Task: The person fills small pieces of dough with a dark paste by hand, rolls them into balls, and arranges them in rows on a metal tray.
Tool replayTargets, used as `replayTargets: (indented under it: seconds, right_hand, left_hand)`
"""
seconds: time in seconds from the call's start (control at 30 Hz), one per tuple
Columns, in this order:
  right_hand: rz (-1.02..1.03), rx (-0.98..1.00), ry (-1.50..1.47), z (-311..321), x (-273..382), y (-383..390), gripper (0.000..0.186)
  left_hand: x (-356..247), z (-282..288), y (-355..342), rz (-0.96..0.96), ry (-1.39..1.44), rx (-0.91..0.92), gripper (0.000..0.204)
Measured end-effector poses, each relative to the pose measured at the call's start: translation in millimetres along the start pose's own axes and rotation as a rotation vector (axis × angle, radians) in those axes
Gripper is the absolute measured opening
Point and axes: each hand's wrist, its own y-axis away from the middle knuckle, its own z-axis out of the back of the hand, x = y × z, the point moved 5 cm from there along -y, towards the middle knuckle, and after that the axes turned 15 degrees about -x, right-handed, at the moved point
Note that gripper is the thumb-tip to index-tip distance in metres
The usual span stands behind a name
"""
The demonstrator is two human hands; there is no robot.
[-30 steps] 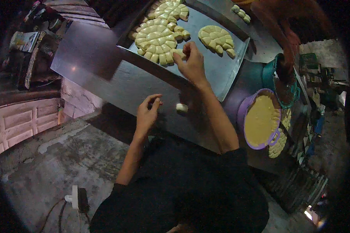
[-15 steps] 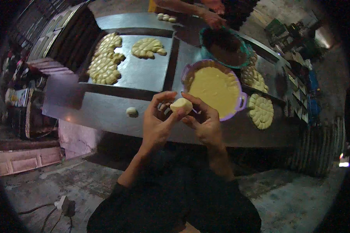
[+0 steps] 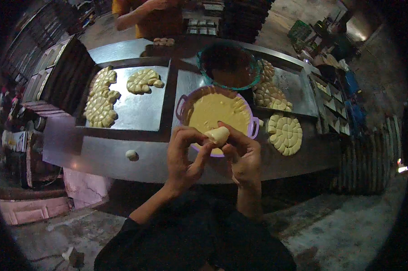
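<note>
Between my left hand point(image 3: 183, 153) and my right hand point(image 3: 243, 158), a small pale piece of dough point(image 3: 219, 136) is pinched by the fingertips. Both hands are closed on it, above the front edge of a purple basin point(image 3: 255, 128). That basin is full of a thick yellow mixture point(image 3: 215, 110). On the table to the left of my hands lies a single small ball of dough point(image 3: 131, 155). To the right, a round cluster of joined dough pieces point(image 3: 285, 134) rests directly on the metal table point(image 3: 109, 151).
A metal tray point(image 3: 143, 108) at left holds two curved dough clusters point(image 3: 102, 101). Behind the purple basin stands a teal basin point(image 3: 259, 74); another tray point(image 3: 296, 90) with dough is at right. Several dough balls point(image 3: 163, 41) lie near a person in yellow point(image 3: 158, 25). Stacked trays point(image 3: 63, 72) flank the left.
My view has shifted, so the table's far side shows more. The dough has turned between my fingers, over the purple basin. The other person's hand has left the teal basin.
</note>
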Motion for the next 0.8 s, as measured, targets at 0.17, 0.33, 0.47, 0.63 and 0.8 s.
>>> replayTargets:
  seconds: [0.17, 0.33, 0.47, 0.63, 0.8]
  right_hand:
    - [0.233, -0.012, 0.141, -5.5, -7.2, -35.4, 0.039]
    - [-0.196, 0.106, -0.153, -44.7, -46.9, -63.1, 0.059]
    - [-0.150, 0.247, -0.151, -91.2, -48.2, -86.8, 0.069]
    - [0.121, 0.142, 0.261, -124.5, -66.2, -124.3, 0.073]
    - [-0.228, 0.094, -0.025, -97.4, -98.1, -183.8, 0.061]
  left_hand:
    - [16.8, 1.9, -34.7, -0.120, 0.010, 0.143, 0.024]
    - [16.4, 5.2, -97.0, -0.544, 0.090, 0.099, 0.047]
    - [43.9, 12.0, -128.3, -0.577, 0.655, 0.205, 0.060]
    - [133.7, 0.6, -124.9, 0.100, 0.868, -0.155, 0.045]
    - [185.3, -8.1, -135.1, 0.385, 0.633, -0.094, 0.095]
